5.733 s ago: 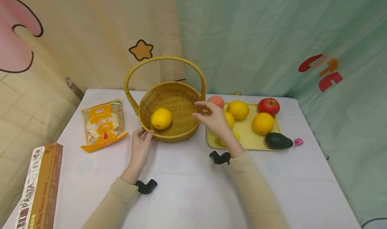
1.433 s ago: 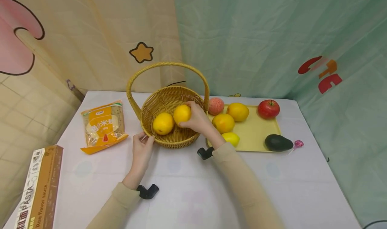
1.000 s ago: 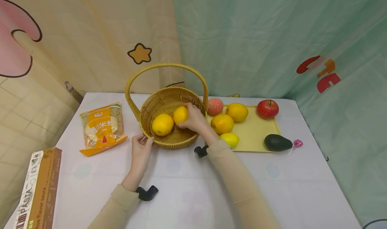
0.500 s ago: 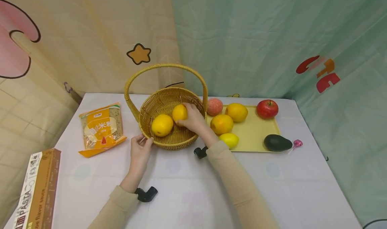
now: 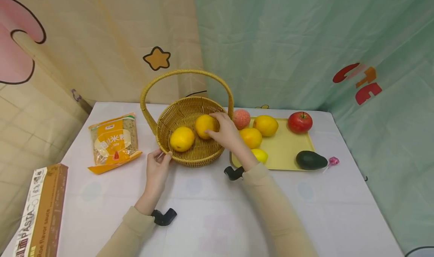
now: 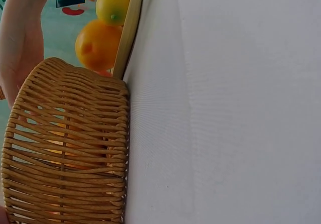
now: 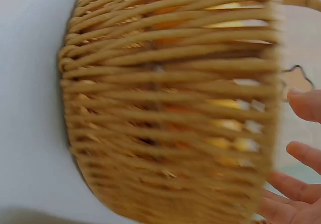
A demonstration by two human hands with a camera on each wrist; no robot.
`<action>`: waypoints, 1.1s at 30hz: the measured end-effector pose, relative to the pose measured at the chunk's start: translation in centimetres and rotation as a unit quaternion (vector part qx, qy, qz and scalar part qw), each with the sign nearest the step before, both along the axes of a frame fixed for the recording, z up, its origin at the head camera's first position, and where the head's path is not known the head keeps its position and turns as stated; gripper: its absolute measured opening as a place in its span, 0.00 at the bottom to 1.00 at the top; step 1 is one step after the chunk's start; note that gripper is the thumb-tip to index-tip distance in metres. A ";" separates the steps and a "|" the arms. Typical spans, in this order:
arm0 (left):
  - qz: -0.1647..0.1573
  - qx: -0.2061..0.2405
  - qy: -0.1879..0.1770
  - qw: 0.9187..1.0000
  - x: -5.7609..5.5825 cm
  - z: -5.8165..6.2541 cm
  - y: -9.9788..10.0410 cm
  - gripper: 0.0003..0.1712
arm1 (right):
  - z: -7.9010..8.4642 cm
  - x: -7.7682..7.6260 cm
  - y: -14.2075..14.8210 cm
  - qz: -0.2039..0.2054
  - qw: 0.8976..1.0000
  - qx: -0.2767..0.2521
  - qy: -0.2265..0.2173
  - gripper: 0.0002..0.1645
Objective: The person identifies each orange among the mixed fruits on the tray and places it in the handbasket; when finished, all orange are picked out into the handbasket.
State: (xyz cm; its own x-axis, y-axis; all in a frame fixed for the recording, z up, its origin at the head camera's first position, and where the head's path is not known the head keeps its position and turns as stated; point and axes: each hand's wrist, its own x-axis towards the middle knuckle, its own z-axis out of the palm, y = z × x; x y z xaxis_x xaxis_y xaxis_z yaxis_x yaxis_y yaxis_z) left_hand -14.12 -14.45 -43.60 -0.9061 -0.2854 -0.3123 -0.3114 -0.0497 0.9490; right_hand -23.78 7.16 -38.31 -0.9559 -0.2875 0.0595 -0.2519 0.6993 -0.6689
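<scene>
A wicker basket [image 5: 190, 161] with a tall arched handle stands at the table's middle back. My left hand [image 5: 157, 170] pinches its front-left rim. Inside lie two round yellow-orange fruits, one on the left [image 5: 182, 139] and one on the right [image 5: 203, 127]. My right hand [image 5: 227, 132] is over the basket's right side, its thumb and fingers spread beside the right fruit. In the right wrist view, the spread fingers [image 7: 301, 156] show beyond the rim with no fruit between them. The weave [image 6: 65, 148] partly hides the fruits in both wrist views.
Right of the basket, a yellow tray [image 5: 281, 155] bears a pink fruit [image 5: 241, 119], several yellow fruits, a red apple [image 5: 300, 122] and an avocado [image 5: 311, 160]. A pink lollipop [image 5: 333, 161] lies beside it. Leftward are an orange food bag [image 5: 115, 142] and a pasta box [image 5: 44, 211].
A yellow-orange fruit from the tray's right part has come into the basket in my right hand. Within the last half second that hand's fingers have loosened and drawn back right. The left hand stays.
</scene>
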 end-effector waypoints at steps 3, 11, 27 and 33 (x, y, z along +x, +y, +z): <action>-0.002 0.004 -0.001 1.000 0.0 0.0 -0.1 0.36 | 0.8 0.5 1.3 -0.005 1.000 -0.016 0.019 0.34; -0.014 0.033 -0.001 0.999 -0.2 0.3 -0.3 0.36 | 2.6 1.7 5.8 -0.027 0.994 -0.103 0.020 0.30; -0.021 0.045 0.003 0.999 -0.3 0.2 -0.3 0.34 | -0.6 -0.1 16.5 -0.135 0.984 -0.116 -0.018 0.30; -0.018 0.043 -0.002 0.999 -0.3 0.2 -0.3 0.35 | -2.5 -0.7 18.6 -0.177 0.973 -0.148 -0.005 0.29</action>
State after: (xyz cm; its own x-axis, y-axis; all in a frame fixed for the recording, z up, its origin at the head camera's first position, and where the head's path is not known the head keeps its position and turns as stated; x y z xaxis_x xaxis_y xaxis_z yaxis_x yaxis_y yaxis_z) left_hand -14.39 -14.73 -43.42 -0.9141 -0.2256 -0.3369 -0.3173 -0.1191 0.9408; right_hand -24.49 25.77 -40.84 -0.9928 0.0891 0.0806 -0.0230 0.5175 -0.8554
